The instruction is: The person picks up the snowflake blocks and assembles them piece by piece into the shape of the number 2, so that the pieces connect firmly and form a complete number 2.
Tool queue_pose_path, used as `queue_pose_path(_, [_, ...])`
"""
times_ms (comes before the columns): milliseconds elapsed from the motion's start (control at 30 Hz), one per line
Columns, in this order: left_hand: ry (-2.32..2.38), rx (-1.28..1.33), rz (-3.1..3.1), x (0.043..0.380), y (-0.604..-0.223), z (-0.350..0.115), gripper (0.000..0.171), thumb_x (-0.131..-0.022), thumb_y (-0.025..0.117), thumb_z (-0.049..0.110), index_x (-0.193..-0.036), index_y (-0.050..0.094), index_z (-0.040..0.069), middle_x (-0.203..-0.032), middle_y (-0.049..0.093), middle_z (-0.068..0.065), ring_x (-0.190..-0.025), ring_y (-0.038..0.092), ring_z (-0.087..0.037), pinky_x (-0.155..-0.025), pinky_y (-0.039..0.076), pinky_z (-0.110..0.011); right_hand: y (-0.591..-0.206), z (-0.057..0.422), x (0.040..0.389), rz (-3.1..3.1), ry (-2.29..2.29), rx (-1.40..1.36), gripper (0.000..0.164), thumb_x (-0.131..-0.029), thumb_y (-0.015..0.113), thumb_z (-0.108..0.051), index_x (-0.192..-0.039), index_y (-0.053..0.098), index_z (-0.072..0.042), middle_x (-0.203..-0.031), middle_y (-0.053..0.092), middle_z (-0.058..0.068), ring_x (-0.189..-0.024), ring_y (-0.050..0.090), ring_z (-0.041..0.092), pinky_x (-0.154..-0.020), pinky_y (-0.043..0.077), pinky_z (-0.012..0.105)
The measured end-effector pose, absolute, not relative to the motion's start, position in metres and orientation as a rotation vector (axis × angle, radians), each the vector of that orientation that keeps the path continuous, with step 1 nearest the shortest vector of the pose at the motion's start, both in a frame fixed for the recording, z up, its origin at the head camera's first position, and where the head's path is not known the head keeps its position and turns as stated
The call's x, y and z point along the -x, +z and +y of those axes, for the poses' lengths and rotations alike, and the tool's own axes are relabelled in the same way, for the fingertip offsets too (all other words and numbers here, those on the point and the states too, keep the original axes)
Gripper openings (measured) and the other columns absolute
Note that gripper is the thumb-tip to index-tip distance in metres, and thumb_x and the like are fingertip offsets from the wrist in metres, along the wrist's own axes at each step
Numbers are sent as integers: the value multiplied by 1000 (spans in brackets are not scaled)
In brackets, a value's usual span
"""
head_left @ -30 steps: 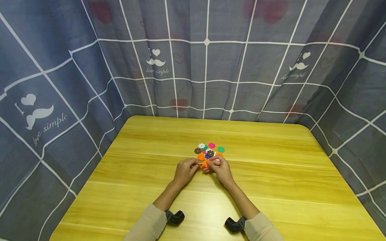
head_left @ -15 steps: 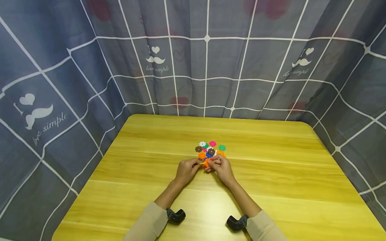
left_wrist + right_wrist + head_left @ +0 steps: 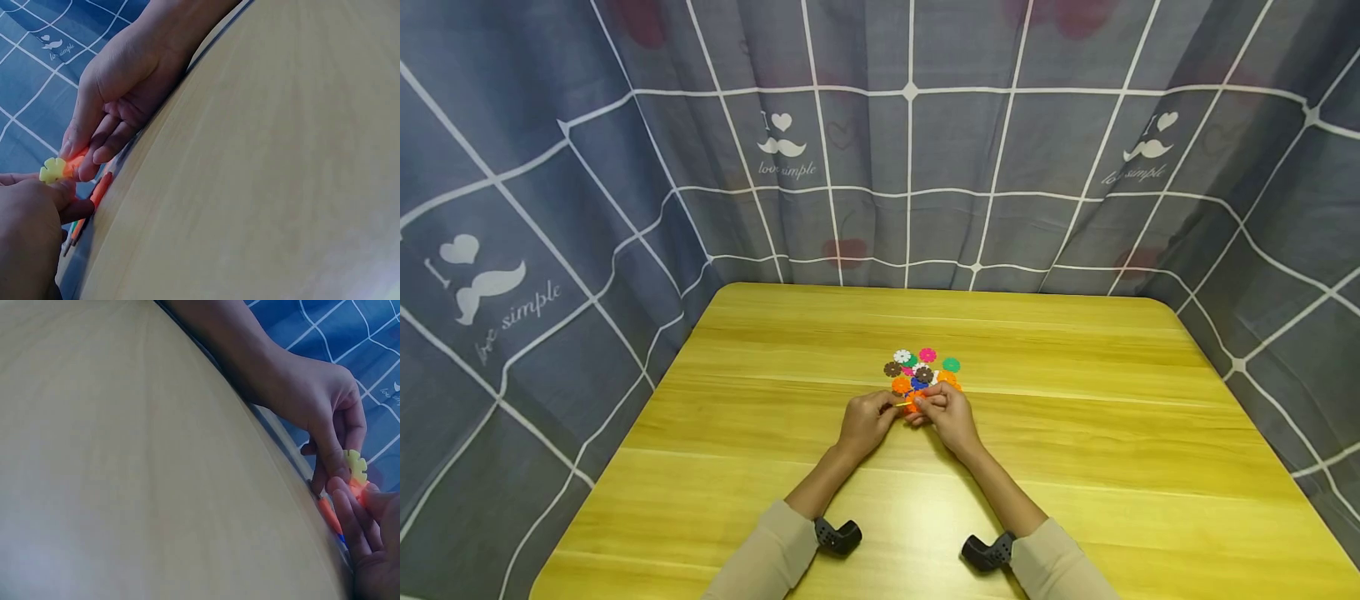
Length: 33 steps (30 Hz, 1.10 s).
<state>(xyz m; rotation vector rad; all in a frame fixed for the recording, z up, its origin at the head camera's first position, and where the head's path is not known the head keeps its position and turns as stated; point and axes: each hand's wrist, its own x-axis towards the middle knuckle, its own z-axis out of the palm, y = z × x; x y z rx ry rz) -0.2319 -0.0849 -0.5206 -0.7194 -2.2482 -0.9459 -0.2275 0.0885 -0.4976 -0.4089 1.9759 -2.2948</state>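
Observation:
Both hands meet over the table, just in front of a cluster of notched plastic discs. My left hand [image 3: 861, 423] pinches a yellow notched disc [image 3: 52, 170] between thumb and fingers. In the head view that disc is edge-on, a thin yellow line. An orange notched disc [image 3: 359, 489] is pinched in my right hand [image 3: 952, 417], partly covered by the fingers. Yellow and orange overlap at the edges in both wrist views; how deep the notches sit in each other I cannot tell.
Behind the hands lie several loose discs, among them a pink disc [image 3: 928, 355], a green disc [image 3: 951, 365], a white disc [image 3: 902, 356] and a brown disc [image 3: 892, 369]. The wooden table [image 3: 1075, 417] ends at a grey checked curtain [image 3: 865, 150].
The hands keep their grip on the yellow and orange discs at nearly the same spot. The head view has shifted slightly.

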Motion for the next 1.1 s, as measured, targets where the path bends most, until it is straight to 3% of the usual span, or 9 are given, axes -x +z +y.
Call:
queue_pose_path(300, [-1020, 692, -2256, 233, -521, -86, 6, -76, 74, 4, -80, 71, 5, -79, 70, -6, -67, 65, -11, -59, 50, -17, -520, 91, 237, 1969, -2363, 443, 23, -88, 60, 0, -103, 50, 15, -81, 65, 24, -66, 67, 28, -61, 54, 39])
queue_pose_path(667, [-1167, 716, -2237, 235, -521, -90, 10, -78, 72, 7, -86, 67, 5, -78, 67, -2, -61, 59, -9, -54, 48, -18, -525, 90, 240, 2070, -2378, 551, 27, -87, 62, -4, -110, 58, 9, -79, 66, 18, -65, 66, 23, -59, 54, 33])
queue_pose_path(900, [-1876, 680, -2259, 229, -511, -83, 21, -96, 51, 12, -110, 54, -3, -75, 65, -18, -58, 62, -33, -50, 49, -36, -523, 90, 239, 2134, -2359, 585, 24, -86, 62, -3, -107, 62, 9, -79, 66, 17, -63, 65, 21, -58, 54, 32])
queue_pose_path(1100, [-2138, 573, -2249, 218, -488, -81, 21, -96, 49, 7, -103, 52, -13, -69, 57, -32, -56, 54, -48, -44, 45, -36, -505, 88, 229, 2191, -2297, 709, 22, -86, 58, 8, -106, 59, 16, -82, 63, 27, -64, 61, 38, -60, 53, 39])
